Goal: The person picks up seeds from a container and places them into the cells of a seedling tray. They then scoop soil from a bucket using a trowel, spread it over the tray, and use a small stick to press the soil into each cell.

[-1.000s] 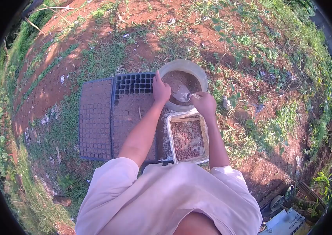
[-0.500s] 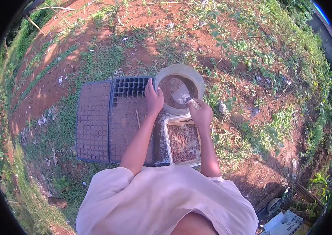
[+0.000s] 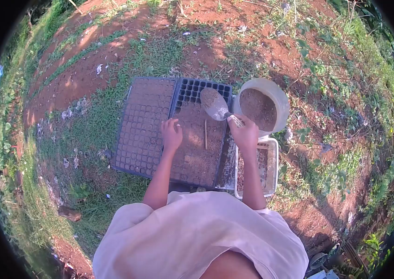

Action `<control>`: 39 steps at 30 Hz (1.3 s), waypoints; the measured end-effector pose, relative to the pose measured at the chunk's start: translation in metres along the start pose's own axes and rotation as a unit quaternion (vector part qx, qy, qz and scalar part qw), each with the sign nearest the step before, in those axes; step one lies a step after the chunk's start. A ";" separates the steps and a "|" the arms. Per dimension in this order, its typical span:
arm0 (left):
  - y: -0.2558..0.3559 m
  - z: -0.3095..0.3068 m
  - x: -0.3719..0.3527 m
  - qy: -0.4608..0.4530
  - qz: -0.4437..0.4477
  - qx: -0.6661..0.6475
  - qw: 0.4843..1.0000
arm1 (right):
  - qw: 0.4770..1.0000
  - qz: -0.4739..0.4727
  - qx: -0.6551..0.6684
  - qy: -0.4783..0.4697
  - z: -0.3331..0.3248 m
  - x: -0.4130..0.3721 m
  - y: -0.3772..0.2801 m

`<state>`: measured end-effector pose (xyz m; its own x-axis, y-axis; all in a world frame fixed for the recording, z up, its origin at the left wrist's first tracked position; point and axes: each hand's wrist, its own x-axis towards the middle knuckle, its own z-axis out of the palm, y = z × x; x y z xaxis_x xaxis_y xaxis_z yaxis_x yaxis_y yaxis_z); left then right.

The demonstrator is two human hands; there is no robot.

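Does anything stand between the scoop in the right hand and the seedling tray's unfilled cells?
Nothing visible does: the scoop, held in the right hand, overlaps the unfilled cells in this view. The left hand and the stick are both off that path.

Above frame centre, low passage rightward from the scoop (image 3: pixel 215 104) is blocked by the bucket (image 3: pixel 281 108); left of centre, most of the filled tray (image 3: pixel 145 120) is unobstructed from above.

The gridded trays (image 3: pixel 190 89) are black, the soil (image 3: pixel 190 144) brown, the scoop (image 3: pixel 217 111) silvery.
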<state>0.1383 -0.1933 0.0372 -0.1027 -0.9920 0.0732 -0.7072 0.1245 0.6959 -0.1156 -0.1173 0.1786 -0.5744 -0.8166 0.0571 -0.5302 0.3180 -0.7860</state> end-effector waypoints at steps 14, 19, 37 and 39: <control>-0.061 -0.028 0.011 -0.212 0.109 0.231 0.943 | 0.997 0.075 -0.022 -0.009 0.182 -0.059 0.012; -0.067 -0.033 0.016 -0.249 0.115 0.221 0.936 | 0.989 0.081 -0.123 -0.013 0.192 -0.079 -0.024; -0.063 -0.045 0.031 -0.313 0.108 0.238 0.913 | 0.984 0.029 -0.177 0.006 0.190 -0.085 -0.036; -0.061 -0.047 0.033 -0.298 0.090 0.192 0.931 | 0.989 0.041 -0.124 0.065 0.185 -0.083 -0.032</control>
<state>0.2104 -0.2349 0.0309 -0.5325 -0.7815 -0.3251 -0.8273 0.3995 0.3949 0.0643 -0.1482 0.0852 -0.6885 -0.7194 0.0912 -0.6065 0.5023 -0.6164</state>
